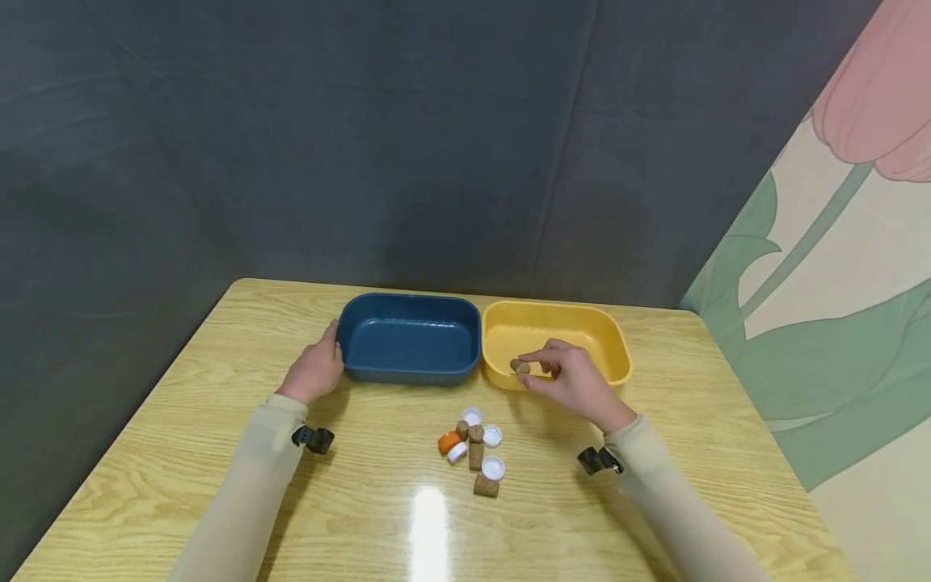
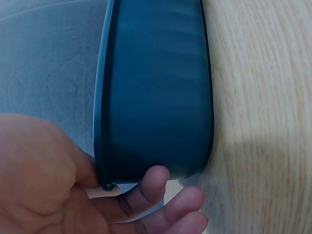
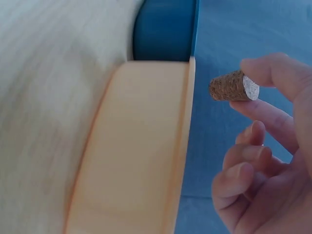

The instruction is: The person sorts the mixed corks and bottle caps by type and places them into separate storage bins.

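My left hand grips the left end of a blue plastic bin, its fingers at the outer end wall in the left wrist view. Over the near rim of a yellow bin, my right hand pinches a tapered cork stopper between thumb and index finger. The other right fingers are loosely curled. Nearer on the table lies a small group: cork stoppers, white bottle caps and an orange cap.
Both bins stand side by side at the back of the wooden table. A dark cloth hangs behind it. On the right is a wall with a flower pattern. Small black cameras sit on both wrists.
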Motion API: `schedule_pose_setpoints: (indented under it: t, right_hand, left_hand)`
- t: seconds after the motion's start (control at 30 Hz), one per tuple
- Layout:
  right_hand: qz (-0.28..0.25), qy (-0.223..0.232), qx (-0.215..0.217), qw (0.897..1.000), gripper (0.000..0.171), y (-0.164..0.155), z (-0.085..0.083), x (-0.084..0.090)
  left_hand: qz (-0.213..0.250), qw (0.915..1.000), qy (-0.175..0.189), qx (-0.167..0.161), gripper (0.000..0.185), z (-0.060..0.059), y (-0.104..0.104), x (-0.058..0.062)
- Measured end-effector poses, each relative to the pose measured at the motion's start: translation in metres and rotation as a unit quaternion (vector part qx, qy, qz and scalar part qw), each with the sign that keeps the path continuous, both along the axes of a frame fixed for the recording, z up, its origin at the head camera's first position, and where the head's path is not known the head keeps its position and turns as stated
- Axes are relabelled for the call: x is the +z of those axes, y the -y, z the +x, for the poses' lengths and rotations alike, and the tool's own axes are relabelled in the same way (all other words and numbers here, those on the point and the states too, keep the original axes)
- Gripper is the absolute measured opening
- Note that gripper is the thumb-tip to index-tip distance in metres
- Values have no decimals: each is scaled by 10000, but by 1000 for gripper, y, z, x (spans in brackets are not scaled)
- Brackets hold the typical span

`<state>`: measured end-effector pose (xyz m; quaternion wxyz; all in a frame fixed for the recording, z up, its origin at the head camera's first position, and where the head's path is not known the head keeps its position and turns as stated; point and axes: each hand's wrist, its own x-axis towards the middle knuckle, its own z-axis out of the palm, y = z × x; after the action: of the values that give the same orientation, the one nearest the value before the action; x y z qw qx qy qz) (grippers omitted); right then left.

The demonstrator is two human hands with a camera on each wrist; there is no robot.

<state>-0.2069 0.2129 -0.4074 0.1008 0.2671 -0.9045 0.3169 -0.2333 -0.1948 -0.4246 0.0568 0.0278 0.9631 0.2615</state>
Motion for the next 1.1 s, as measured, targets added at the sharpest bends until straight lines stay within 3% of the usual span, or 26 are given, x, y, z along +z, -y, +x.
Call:
schedule_pose_setpoints:
  t: [0.3, 1.1]
  right_hand:
    - [78, -68, -189, 9998, 24, -12, -19, 6]
    - [88, 866, -586, 9945, 19, -30, -61, 6]
  left_hand:
    - [58, 10000, 71, -36, 56, 2, 0, 0]
    - [224, 9996, 135, -141, 57, 2, 1, 2]
